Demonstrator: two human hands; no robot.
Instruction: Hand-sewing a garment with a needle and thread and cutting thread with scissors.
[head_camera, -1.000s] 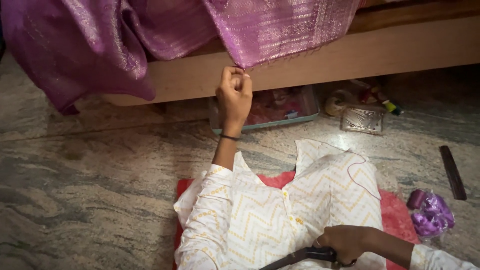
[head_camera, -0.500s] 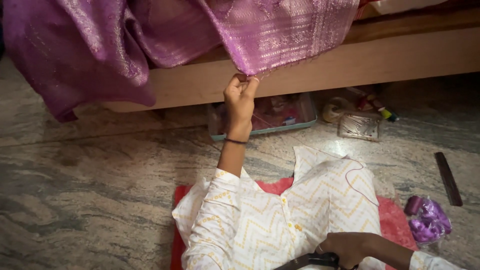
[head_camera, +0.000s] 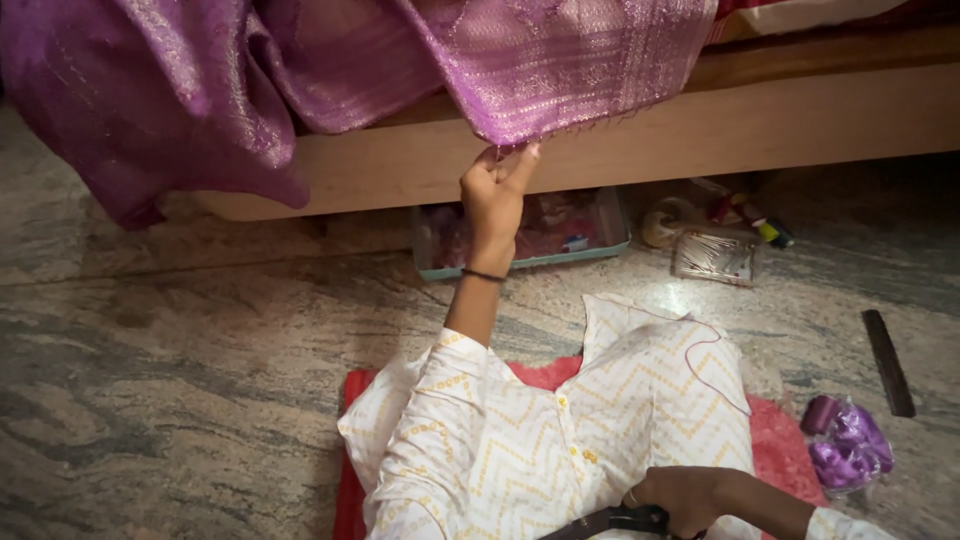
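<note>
My left hand (head_camera: 495, 195) reaches up and pinches the lower edge of a purple shimmering cloth (head_camera: 560, 65) that hangs over a wooden bed frame (head_camera: 800, 120). My right hand (head_camera: 685, 498) rests low on a white garment with a yellow zigzag pattern (head_camera: 640, 400) and grips a dark handle, perhaps of scissors (head_camera: 610, 522), whose other end is cut off by the frame. The garment lies on a red mat (head_camera: 775, 445) on the floor. A red thread (head_camera: 700, 352) loops across the garment.
Under the bed stand a teal tray with red contents (head_camera: 570, 230), a tape roll (head_camera: 668, 222), a clear packet (head_camera: 715, 257) and small spools. A dark ruler (head_camera: 888, 362) and a bag of purple thread (head_camera: 845, 448) lie on the marble floor (head_camera: 180, 380) at right.
My left hand has risen from in front of the tray to the hem of the purple cloth and taken hold of it. My right hand has stayed on the garment.
</note>
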